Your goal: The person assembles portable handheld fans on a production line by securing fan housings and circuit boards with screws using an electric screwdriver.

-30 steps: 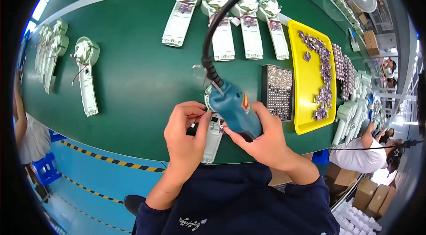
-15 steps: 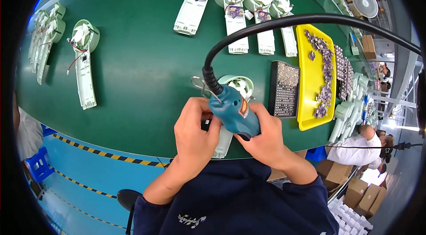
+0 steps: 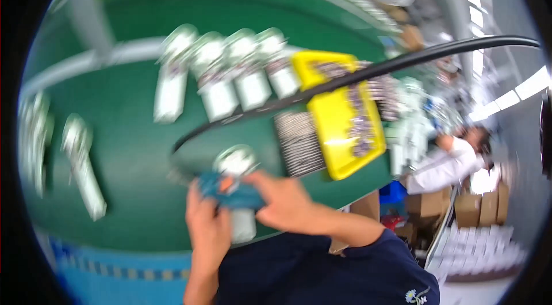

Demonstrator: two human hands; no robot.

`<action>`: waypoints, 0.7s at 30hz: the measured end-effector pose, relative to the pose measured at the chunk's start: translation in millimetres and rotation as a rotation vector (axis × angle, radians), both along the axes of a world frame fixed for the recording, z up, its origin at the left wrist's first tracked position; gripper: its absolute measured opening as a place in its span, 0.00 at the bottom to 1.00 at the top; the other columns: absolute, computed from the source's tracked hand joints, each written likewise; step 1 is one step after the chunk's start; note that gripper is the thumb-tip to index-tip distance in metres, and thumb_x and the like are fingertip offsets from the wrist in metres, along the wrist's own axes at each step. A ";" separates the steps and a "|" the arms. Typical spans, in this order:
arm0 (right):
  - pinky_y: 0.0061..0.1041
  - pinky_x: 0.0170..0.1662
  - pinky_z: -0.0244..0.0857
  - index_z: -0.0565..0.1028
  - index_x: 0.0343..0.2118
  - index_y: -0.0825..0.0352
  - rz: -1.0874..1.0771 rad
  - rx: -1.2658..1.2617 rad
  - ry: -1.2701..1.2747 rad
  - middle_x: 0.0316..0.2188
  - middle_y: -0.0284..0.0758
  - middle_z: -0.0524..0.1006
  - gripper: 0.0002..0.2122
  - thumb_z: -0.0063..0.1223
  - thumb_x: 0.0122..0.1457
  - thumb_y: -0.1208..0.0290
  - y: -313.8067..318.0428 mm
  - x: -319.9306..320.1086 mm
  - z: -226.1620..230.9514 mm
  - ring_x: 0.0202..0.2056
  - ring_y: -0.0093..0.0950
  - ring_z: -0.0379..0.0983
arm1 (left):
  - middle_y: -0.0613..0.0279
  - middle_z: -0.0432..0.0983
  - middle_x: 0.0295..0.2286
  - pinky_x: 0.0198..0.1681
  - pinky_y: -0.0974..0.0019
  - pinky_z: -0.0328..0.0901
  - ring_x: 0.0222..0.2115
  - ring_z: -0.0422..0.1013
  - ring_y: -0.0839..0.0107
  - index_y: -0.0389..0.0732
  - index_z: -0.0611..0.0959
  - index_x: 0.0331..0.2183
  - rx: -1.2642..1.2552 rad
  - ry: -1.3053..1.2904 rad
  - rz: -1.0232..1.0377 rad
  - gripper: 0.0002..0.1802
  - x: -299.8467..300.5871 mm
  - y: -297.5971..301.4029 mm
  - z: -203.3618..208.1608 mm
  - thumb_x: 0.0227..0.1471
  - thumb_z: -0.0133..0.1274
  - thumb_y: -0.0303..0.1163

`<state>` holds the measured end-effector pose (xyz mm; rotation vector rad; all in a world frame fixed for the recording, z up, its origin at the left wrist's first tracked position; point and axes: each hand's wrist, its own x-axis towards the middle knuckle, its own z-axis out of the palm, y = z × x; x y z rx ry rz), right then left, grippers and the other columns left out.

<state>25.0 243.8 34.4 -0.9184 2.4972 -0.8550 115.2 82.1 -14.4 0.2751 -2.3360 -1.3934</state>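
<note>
A teal electric screwdriver [image 3: 246, 197] lies tilted sideways in my right hand [image 3: 284, 200], whose fingers are wrapped round its right end. Beneath the tool is a pale green handheld-fan half; its round fan head [image 3: 236, 160] shows above the tool and its white handle [image 3: 243, 225] below, resting on the green table. My left hand [image 3: 207, 221] is closed at the left of the handle, fingertips by the screwdriver's left end. Motion blur and the tool hide what its fingers hold. The screwdriver's black cable [image 3: 345, 79] arcs up to the right.
Several open fan halves [image 3: 215, 83] stand in a row beyond my hands; another fan half [image 3: 83, 170] lies at left. A dark tray of small metal parts [image 3: 300, 143] sits beside a yellow tray [image 3: 333, 158] of purple circuit boards. A person in white [image 3: 440, 164] works at right.
The view has swung to the right and blurred. The screwdriver has tipped from upright-leaning to lying sideways, still in my right hand. Its cable now runs lower across the table.
</note>
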 end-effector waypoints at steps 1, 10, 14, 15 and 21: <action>0.45 0.37 0.72 0.69 0.53 0.60 0.046 0.007 -0.084 0.35 0.48 0.79 0.28 0.57 0.44 0.72 0.7 -0.2 -1.5 0.34 0.52 0.77 | 0.39 0.72 0.48 0.52 0.51 0.65 0.48 0.70 0.41 0.31 0.82 0.43 0.271 -0.116 -0.024 0.17 7.4 -3.3 2.1 0.48 0.53 0.18; 0.46 0.36 0.69 0.65 0.54 0.60 0.065 -0.076 -0.226 0.32 0.46 0.79 0.25 0.58 0.50 0.75 7.5 -0.5 -2.7 0.34 0.51 0.76 | 0.44 0.74 0.51 0.39 0.64 0.72 0.41 0.75 0.59 0.27 0.78 0.49 0.114 -0.278 -0.236 0.26 -0.7 -23.7 8.3 0.49 0.67 0.25; 0.48 0.36 0.68 0.66 0.54 0.62 0.099 -0.183 -0.281 0.30 0.49 0.79 0.25 0.59 0.52 0.69 6.8 -5.8 -8.4 0.34 0.52 0.76 | 0.42 0.69 0.57 0.48 0.61 0.70 0.48 0.74 0.57 0.30 0.78 0.52 0.233 -0.445 -0.189 0.29 1.9 -17.8 25.1 0.49 0.68 0.29; 0.48 0.37 0.68 0.66 0.54 0.62 0.101 -0.162 -0.235 0.30 0.49 0.79 0.26 0.60 0.52 0.67 7.2 -7.3 -14.7 0.34 0.52 0.76 | 0.50 0.70 0.51 0.43 0.66 0.71 0.44 0.74 0.65 0.30 0.78 0.48 0.266 -0.358 -0.134 0.26 3.2 -15.6 10.9 0.45 0.65 0.23; 0.29 0.35 0.70 0.77 0.47 0.64 -0.078 -0.425 -0.193 0.35 0.37 0.81 0.25 0.70 0.50 0.55 46.1 -29.6 28.5 0.31 0.31 0.78 | 0.59 0.69 0.39 0.31 0.77 0.70 0.30 0.74 0.77 0.29 0.85 0.36 0.206 -0.148 -0.171 0.16 -18.7 4.0 14.5 0.41 0.68 0.14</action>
